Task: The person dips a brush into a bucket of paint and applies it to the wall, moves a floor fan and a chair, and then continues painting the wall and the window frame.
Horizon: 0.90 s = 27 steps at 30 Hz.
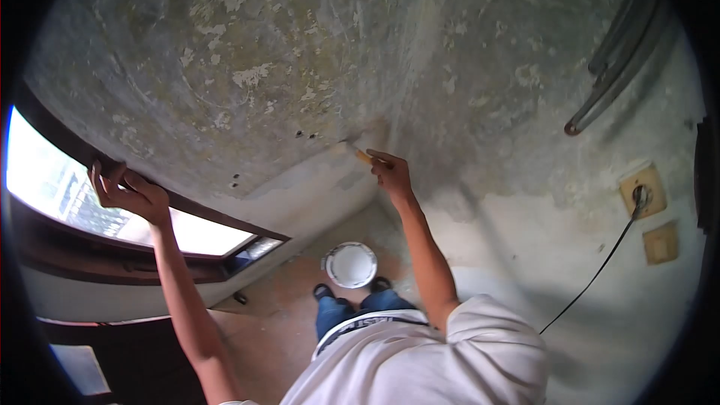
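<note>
My right hand [390, 172] is closed round the yellow handle of a putty knife [363, 155]. The blade lies against the wall [300, 90], near its lower part, beside a pale patch; its exact outline is hard to make out. The wall is grey and mottled, with flaking spots and a few small dark holes. Off to the left, my left hand [133, 195] is raised to the dark window frame [191, 205], its bent fingers hooked on the edge.
A white bucket [351, 265] stands on the floor by my feet. To the right, a plug with a black cable [600, 270] sits in a wall socket [643, 189]. A switch plate [660, 243] is below it. A dark metal bracket [600, 97] sticks out at upper right.
</note>
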Motion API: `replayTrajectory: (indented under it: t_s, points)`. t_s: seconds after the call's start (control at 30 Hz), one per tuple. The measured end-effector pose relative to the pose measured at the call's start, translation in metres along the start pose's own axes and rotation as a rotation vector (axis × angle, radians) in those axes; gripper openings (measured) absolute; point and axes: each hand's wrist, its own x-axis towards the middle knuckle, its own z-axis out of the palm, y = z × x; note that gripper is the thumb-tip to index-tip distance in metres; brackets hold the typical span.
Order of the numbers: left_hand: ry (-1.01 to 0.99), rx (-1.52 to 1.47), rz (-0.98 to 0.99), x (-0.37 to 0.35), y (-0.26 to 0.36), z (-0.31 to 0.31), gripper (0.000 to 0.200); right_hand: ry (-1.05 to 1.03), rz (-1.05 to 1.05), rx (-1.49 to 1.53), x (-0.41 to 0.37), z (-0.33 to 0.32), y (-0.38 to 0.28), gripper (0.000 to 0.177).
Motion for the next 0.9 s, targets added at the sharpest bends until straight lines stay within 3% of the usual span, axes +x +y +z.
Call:
replayTrajectory:
  t_s: [0.03, 0.07, 0.13, 0.23, 0.27, 0.33, 0.37, 0.43, 0.47, 0.5, 0.6, 0.73, 0.8, 0.9]
  points:
    - [-0.003, -0.025, 0.005, -0.001, -0.002, 0.000, 0.018, 0.126, -0.036, 0.021, 0.006, -0.008, -0.005, 0.031]
    - [-0.005, -0.034, -0.001, -0.001, -0.003, 0.000, 0.017, 0.107, -0.039, -0.006, 0.007, -0.015, -0.006, 0.031]
    - [0.000, -0.033, -0.045, -0.006, -0.005, 0.002, 0.017, 0.417, -0.156, 0.114, -0.001, -0.025, -0.001, 0.031]
    - [-0.010, -0.027, -0.028, -0.006, -0.005, -0.001, 0.018, 0.454, -0.234, 0.200, 0.006, -0.018, 0.019, 0.032]
    - [-0.014, -0.014, -0.042, -0.008, -0.007, -0.001, 0.019, 0.450, -0.235, 0.195, 0.008, -0.009, 0.031, 0.032]
    - [-0.006, -0.024, -0.039, -0.008, -0.008, 0.002, 0.020, 0.263, -0.367, -0.213, 0.015, 0.014, 0.053, 0.034]
    - [0.001, -0.019, -0.041, -0.006, -0.007, 0.001, 0.020, 0.258, -0.374, -0.216, 0.004, 0.020, 0.043, 0.034]
    - [-0.017, 0.060, 0.016, -0.001, -0.002, -0.002, 0.020, -0.041, -0.142, -0.007, -0.028, 0.031, 0.009, 0.034]
    - [-0.012, 0.068, 0.010, -0.001, 0.000, -0.002, 0.020, -0.060, -0.072, -0.018, -0.030, 0.019, 0.007, 0.039]
    - [0.002, 0.029, 0.005, 0.000, 0.002, 0.001, 0.020, -0.067, -0.075, -0.024, -0.029, 0.008, 0.004, 0.039]
    - [0.012, 0.010, -0.011, -0.003, -0.004, 0.001, 0.022, 0.266, -0.212, 0.081, -0.021, -0.003, -0.012, 0.039]
    - [-0.007, 0.037, -0.033, -0.003, 0.008, -0.001, 0.023, 0.190, -0.295, -0.077, -0.002, 0.012, 0.025, 0.040]
    - [-0.008, 0.065, 0.014, 0.001, 0.002, -0.004, 0.021, -0.082, -0.165, -0.094, -0.025, 0.019, 0.009, 0.041]
    - [0.013, 0.031, -0.006, -0.001, 0.000, -0.002, 0.020, 0.094, -0.097, 0.041, -0.034, 0.002, 0.003, 0.031]
